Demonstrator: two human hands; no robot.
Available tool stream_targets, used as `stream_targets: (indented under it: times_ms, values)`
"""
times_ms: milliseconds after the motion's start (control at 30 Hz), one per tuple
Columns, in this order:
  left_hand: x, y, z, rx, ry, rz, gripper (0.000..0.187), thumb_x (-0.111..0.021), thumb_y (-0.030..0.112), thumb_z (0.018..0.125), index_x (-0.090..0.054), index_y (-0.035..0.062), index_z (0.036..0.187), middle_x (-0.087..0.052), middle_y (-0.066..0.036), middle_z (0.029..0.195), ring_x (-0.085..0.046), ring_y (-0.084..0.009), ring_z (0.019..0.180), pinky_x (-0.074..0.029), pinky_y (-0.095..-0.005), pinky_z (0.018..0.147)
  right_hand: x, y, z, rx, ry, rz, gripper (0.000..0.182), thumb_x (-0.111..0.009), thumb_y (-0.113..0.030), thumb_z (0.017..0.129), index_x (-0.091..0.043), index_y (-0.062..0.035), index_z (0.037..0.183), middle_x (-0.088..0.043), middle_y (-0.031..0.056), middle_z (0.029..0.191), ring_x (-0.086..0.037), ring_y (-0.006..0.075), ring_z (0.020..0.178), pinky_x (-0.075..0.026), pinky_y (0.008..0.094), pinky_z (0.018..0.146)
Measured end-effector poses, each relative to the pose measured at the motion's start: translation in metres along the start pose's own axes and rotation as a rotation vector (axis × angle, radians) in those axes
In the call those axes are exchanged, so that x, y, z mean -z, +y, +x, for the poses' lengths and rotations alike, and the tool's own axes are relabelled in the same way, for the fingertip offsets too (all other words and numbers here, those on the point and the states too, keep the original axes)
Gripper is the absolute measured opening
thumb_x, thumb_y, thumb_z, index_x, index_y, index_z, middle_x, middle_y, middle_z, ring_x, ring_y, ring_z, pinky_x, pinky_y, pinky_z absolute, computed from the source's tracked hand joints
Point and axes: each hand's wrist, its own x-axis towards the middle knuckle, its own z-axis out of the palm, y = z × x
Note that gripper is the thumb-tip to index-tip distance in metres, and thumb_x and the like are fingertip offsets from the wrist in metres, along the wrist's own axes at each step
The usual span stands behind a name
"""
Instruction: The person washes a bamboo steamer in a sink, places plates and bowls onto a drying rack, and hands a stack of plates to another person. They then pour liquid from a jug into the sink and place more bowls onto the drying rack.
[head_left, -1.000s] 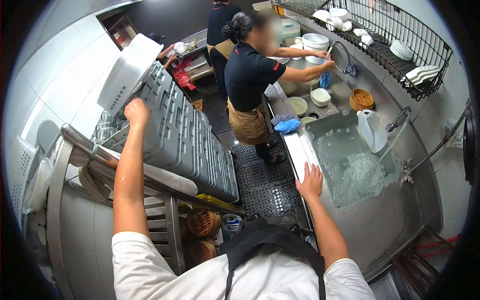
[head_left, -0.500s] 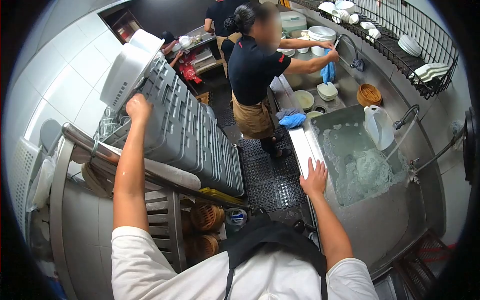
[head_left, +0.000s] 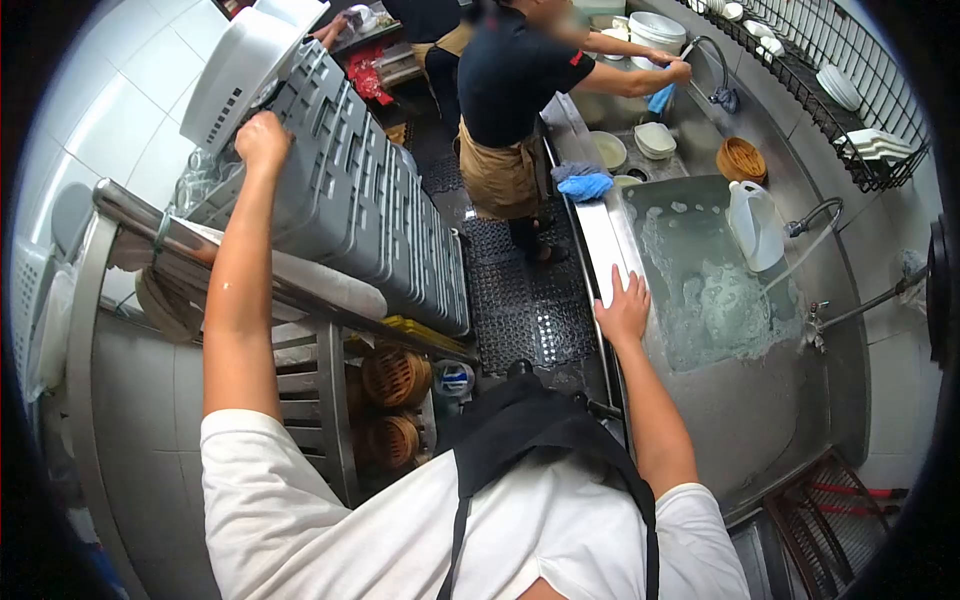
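Note:
My left hand [head_left: 262, 140] is raised and closed on the edge of a tall stack of grey plastic racks [head_left: 365, 215] that leans on a steel shelf [head_left: 150, 235]. A white tub [head_left: 235, 75] rests against the top of the stack. My right hand [head_left: 623, 310] lies flat, fingers spread, on the steel rim of a sink [head_left: 608, 262] filled with foamy water [head_left: 715, 300].
A co-worker in a black shirt and brown apron [head_left: 512, 100] stands at the far sink holding a blue cloth [head_left: 660, 98]. A white jug [head_left: 755, 225], a bamboo steamer [head_left: 741, 160], bowls and a wall rack of plates [head_left: 860, 100] surround the sinks. More steamers [head_left: 395, 378] sit under the shelf. Black floor mat [head_left: 525, 305].
The view has tilted down and shifted, so everything sits higher in the frame. My left hand stays on the rack stack, my right stays on the sink rim. The co-worker keeps working at the tap.

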Motion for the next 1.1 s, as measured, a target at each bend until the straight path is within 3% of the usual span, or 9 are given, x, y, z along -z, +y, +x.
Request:
stream_targets:
  times_ms: [367, 500, 600, 633, 700, 833, 1100]
  values:
    - [0.006, 0.005, 0.001, 0.055, -0.057, 0.001, 0.028, -0.077, 0.026, 0.08, -0.078, 0.0045, 0.098, -0.076, -0.017, 0.104, -0.075, -0.0318, 0.097, -0.061, -0.041, 0.081, -0.005, 0.0, -0.001, 0.015, 0.033, -0.015, 0.086, -0.075, -0.036, 0.081, -0.037, -0.0211, 0.156, -0.042, 0.0226, 0.151, -0.035, 0.0411, 0.144, -0.028, 0.0538, 0.119]
    - [-0.015, -0.003, 0.01, 0.033, -0.011, -0.016, 0.043, -0.084, 0.038, 0.075, -0.077, 0.0015, 0.097, -0.075, -0.02, 0.101, -0.074, -0.0359, 0.095, -0.06, -0.0453, 0.082, -0.003, -0.002, -0.002, 0.018, 0.035, -0.001, 0.087, -0.075, -0.037, 0.08, -0.036, -0.0208, 0.157, -0.042, 0.0229, 0.151, -0.035, 0.0422, 0.144, -0.027, 0.0543, 0.119]
    - [-0.009, -0.004, 0.005, 0.01, -0.013, -0.045, 0.041, -0.085, 0.037, 0.075, -0.077, 0.0013, 0.094, -0.075, -0.021, 0.098, -0.074, -0.0366, 0.094, -0.06, -0.0458, 0.081, -0.006, -0.001, -0.001, 0.004, 0.01, 0.0, 0.087, -0.074, -0.037, 0.081, -0.036, -0.0214, 0.157, -0.041, 0.0229, 0.152, -0.033, 0.0424, 0.145, -0.026, 0.0545, 0.12]
    - [-0.012, -0.005, 0.007, 0.013, 0.004, -0.07, 0.039, -0.085, 0.035, 0.074, -0.077, 0.0014, 0.093, -0.075, -0.021, 0.096, -0.074, -0.0378, 0.093, -0.06, -0.0464, 0.081, -0.01, 0.001, -0.001, -0.008, 0.005, 0.014, 0.087, -0.073, -0.039, 0.082, -0.035, -0.0221, 0.158, -0.04, 0.0231, 0.154, -0.031, 0.0423, 0.146, -0.026, 0.0544, 0.12]
    - [-0.014, -0.003, 0.007, 0.026, 0.031, -0.025, 0.017, -0.073, 0.016, 0.08, -0.079, 0.0068, 0.092, -0.076, -0.017, 0.099, -0.075, -0.0332, 0.094, -0.061, -0.043, 0.079, -0.008, 0.002, -0.002, -0.006, 0.013, 0.014, 0.086, -0.073, -0.04, 0.082, -0.035, -0.0227, 0.158, -0.039, 0.0229, 0.155, -0.031, 0.0421, 0.147, -0.025, 0.054, 0.12]
    - [-0.009, -0.002, 0.001, 0.005, 0.095, -0.08, 0.015, -0.07, 0.014, 0.08, -0.078, 0.0028, 0.088, -0.076, -0.019, 0.095, -0.075, -0.0358, 0.09, -0.061, -0.0449, 0.078, -0.004, 0.0, -0.002, -0.003, 0.014, -0.03, 0.085, -0.073, -0.041, 0.082, -0.037, -0.022, 0.157, -0.041, 0.0234, 0.152, -0.035, 0.0416, 0.144, -0.027, 0.0521, 0.12]
    - [-0.005, -0.001, -0.001, -0.025, 0.078, -0.054, 0.018, -0.076, 0.016, 0.077, -0.077, 0.0036, 0.09, -0.076, -0.019, 0.094, -0.075, -0.0336, 0.09, -0.061, -0.0431, 0.078, -0.003, 0.001, -0.004, -0.016, -0.023, -0.008, 0.087, -0.073, -0.042, 0.083, -0.034, -0.0221, 0.158, -0.038, 0.0228, 0.155, -0.03, 0.0418, 0.146, -0.023, 0.0541, 0.121]
